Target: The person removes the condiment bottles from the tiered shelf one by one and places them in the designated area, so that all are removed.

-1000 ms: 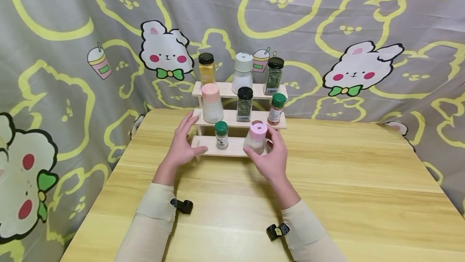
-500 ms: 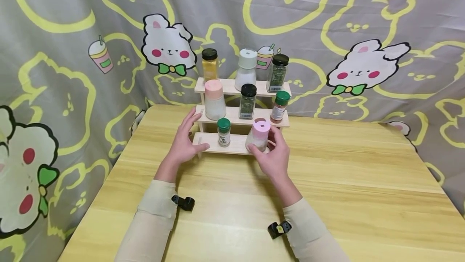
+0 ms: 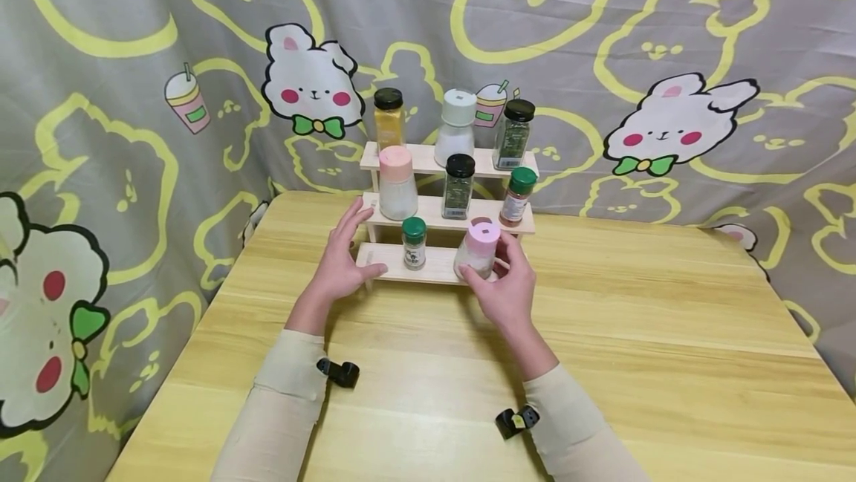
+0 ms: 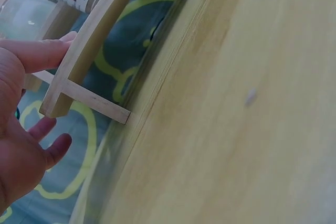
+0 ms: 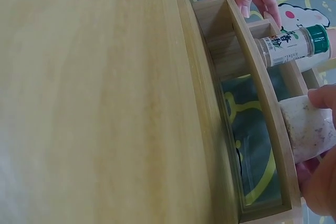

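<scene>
A three-tier wooden spice rack (image 3: pixel 388 268) stands on the table with jars on every tier. My right hand (image 3: pixel 508 285) holds a glass shaker jar with a pink lid (image 3: pixel 483 237), thumb in front and fingers around its right side; the jar's base is at the lowest tier. In the right wrist view this jar (image 5: pixel 307 128) shows whitish contents. My left hand (image 3: pixel 337 263) is at the rack's left end, fingers extended along it. Its thumb (image 4: pixel 44 53) touches the lowest shelf in the left wrist view. Beside that thumb stands a small green-capped spice bottle (image 3: pixel 414 244).
On the middle tier are a peach-lidded jar (image 3: pixel 397 185), a black-capped herb bottle (image 3: pixel 458 189) and a green-capped bottle (image 3: pixel 515 200). The top tier bears a yellow spice bottle (image 3: pixel 389 122), a white-lidded jar (image 3: pixel 456 129) and another herb bottle (image 3: pixel 513 137). A patterned curtain (image 3: pixel 535 44) hangs behind.
The head view has shifted slightly, so the whole scene sits a little higher and further right. Both hands keep their places at the rack; the right still holds the pink-lidded jar.
</scene>
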Demonstrator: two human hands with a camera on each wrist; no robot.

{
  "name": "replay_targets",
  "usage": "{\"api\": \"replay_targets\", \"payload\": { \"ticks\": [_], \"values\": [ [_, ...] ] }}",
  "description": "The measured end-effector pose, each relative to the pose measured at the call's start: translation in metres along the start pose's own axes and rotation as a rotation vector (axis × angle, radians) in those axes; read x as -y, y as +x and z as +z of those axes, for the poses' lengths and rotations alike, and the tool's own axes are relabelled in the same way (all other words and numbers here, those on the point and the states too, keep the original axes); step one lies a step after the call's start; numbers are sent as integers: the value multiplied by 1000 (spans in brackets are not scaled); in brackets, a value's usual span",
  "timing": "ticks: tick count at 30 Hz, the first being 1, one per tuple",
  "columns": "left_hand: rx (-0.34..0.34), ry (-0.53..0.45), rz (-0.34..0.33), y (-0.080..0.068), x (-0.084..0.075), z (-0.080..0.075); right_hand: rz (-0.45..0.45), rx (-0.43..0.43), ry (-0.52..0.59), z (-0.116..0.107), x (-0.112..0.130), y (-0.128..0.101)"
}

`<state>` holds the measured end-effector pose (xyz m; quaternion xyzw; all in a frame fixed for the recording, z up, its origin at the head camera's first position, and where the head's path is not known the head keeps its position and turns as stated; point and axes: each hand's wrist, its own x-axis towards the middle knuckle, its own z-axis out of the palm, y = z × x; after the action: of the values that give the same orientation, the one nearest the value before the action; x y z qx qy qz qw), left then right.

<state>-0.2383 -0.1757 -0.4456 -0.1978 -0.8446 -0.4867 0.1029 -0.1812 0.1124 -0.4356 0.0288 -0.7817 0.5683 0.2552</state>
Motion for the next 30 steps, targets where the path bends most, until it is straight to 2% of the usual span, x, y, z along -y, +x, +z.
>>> {"api": "replay_targets", "payload": {
  "ticks": [20, 30],
  "values": [
    [1, -9, 13, -1, -3, -2, 11, 11, -18, 0, 2, 2],
    [-3, 8, 59, 1, -1, -2, 4, 0, 8, -2, 2, 1]
  ]
}}
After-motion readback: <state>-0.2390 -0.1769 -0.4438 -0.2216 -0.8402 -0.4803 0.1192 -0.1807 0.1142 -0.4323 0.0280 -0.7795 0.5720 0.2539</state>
